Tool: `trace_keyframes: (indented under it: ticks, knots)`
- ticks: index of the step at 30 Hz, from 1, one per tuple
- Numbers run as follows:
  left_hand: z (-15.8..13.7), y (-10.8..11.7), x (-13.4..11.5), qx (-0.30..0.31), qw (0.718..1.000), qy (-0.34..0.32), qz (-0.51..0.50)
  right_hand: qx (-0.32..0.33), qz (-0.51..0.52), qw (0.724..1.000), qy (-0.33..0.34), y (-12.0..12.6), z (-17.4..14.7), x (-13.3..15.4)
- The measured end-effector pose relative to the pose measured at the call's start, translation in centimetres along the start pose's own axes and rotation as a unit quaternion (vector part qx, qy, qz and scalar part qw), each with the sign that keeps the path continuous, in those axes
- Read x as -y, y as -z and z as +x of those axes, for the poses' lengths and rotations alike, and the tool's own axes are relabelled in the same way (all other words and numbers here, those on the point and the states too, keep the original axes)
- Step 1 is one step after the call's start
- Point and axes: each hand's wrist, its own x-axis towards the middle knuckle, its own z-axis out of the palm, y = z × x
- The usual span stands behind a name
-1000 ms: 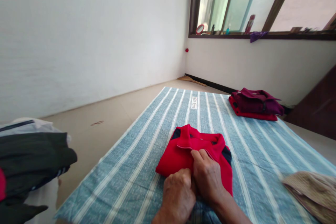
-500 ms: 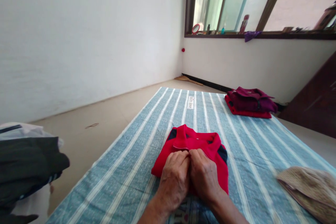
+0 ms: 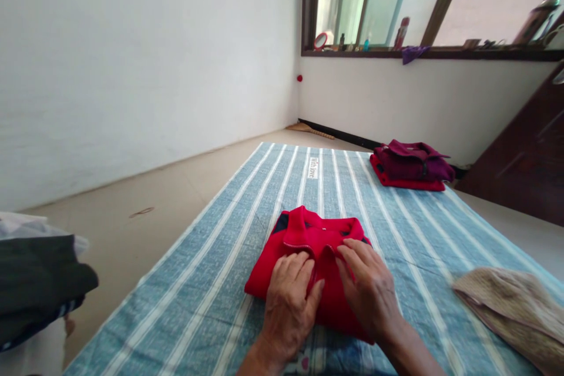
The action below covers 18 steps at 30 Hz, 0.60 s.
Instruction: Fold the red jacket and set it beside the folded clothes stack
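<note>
A folded red zip-collar jacket (image 3: 328, 299) with navy shoulder patches lies in front of me on a blue striped bed cover (image 3: 220, 282). Its collar points away from me and the zip is parted at the neck. My left hand (image 3: 291, 291) rests on the jacket's left front just below the collar, fingers stretched and thumb apart. On the right side of the collar, my right hand (image 3: 368, 279) touches the cloth with its fingers spread. Neither hand grips the fabric.
Folded maroon and red clothes (image 3: 409, 164) are stacked at the far right corner. A beige knitted item (image 3: 511, 305) lies at the right. Dark clothes (image 3: 39, 282) are piled at the left edge. Small items, including a red spray can (image 3: 401, 34), line the windowsill.
My hands were together at the zip below the collar; now they are apart, the right one moved right and up onto the collar side. The view has shifted slightly.
</note>
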Motion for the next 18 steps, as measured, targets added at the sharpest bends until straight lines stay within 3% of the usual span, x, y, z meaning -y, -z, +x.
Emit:
trace_keyframes:
  ticks: [5, 10, 18]
  knots:
    - [-0.1, -0.4, -0.5, -0.008, 1.0, 0.007, 0.014, 0.02, 0.001, 1.0, 0.018, -1.4, -1.6, 0.0]
    - [0.0, -0.5, -0.9, -0.012, 0.999, 0.014, 0.031, 0.019, -0.003, 1.0, 0.004, -1.4, -1.6, 0.1]
    - [0.2, -0.6, -1.6, 0.049, 0.993, 0.006, 0.11, 0.009, -0.009, 1.0, 0.012, -0.7, 0.1, 0.0]
